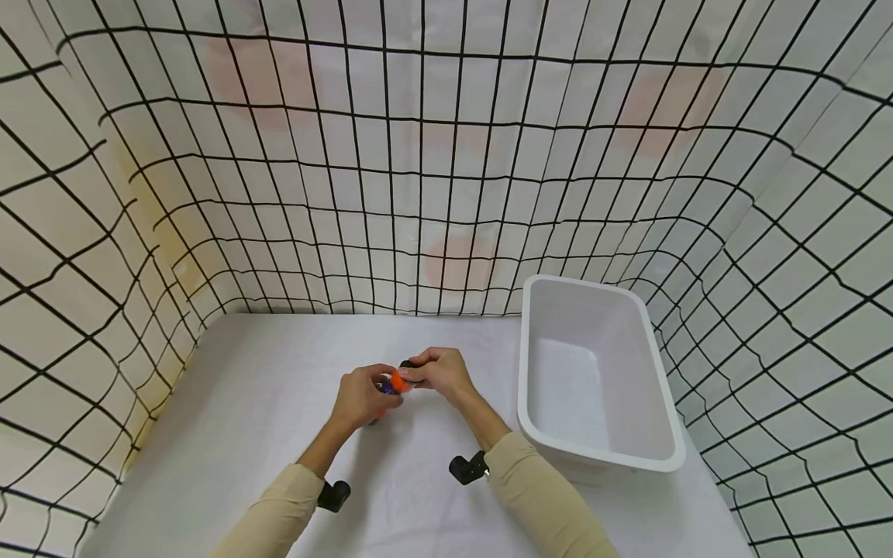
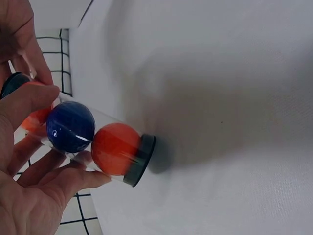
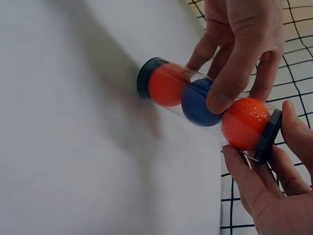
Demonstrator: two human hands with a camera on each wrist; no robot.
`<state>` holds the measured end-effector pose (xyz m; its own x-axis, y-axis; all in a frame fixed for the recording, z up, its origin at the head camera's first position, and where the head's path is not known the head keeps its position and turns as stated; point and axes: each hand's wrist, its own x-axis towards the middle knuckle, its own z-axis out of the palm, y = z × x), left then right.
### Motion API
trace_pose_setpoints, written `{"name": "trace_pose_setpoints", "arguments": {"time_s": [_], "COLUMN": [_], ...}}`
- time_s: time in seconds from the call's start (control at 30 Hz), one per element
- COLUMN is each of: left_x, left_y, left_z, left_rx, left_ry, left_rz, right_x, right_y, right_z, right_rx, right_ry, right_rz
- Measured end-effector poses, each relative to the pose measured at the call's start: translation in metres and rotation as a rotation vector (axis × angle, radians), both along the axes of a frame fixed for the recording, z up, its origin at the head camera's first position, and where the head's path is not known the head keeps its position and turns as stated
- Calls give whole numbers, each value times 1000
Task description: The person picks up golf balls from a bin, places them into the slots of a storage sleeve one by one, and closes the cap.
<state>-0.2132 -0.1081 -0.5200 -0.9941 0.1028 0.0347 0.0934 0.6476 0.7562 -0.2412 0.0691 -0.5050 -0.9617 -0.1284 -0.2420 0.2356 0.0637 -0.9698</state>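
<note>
A clear tube point(image 2: 101, 119) with a dark green cap on each end is held tilted above the white cloth. Inside it a blue ball point(image 2: 71, 127) sits between two orange balls, one of them the orange ball point(image 2: 116, 148) at the lower end. My left hand point(image 1: 359, 397) grips the tube around its middle, thumb across it near the blue ball. At the upper end, my right hand point(image 1: 443, 372) pinches the tube by its green cap point(image 3: 269, 136), fingers and thumb on opposite sides. The lower cap point(image 2: 141, 160) sticks out past the left fingers.
To the right on the white-covered table point(image 1: 279, 364) stands a white plastic bin point(image 1: 601, 457) with nothing in it. Black netting point(image 1: 418, 178) encloses the table at the back and both sides. Beige sleeves and black wrist cameras show on both arms.
</note>
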Motion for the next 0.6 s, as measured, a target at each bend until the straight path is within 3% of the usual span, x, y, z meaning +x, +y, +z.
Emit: {"name": "trace_pose_setpoints", "arguments": {"time_s": [0.3, 0.6], "left_x": [2, 2], "left_y": [-3, -2], "left_z": [-2, -2], "left_rx": [37, 46], "left_ry": [-31, -20], "left_rz": [20, 22], "right_x": [7, 3], "right_y": [-3, 0], "right_z": [-7, -9], "right_rx": [-17, 61], "right_ry": [68, 99], "right_rz": [5, 32]}}
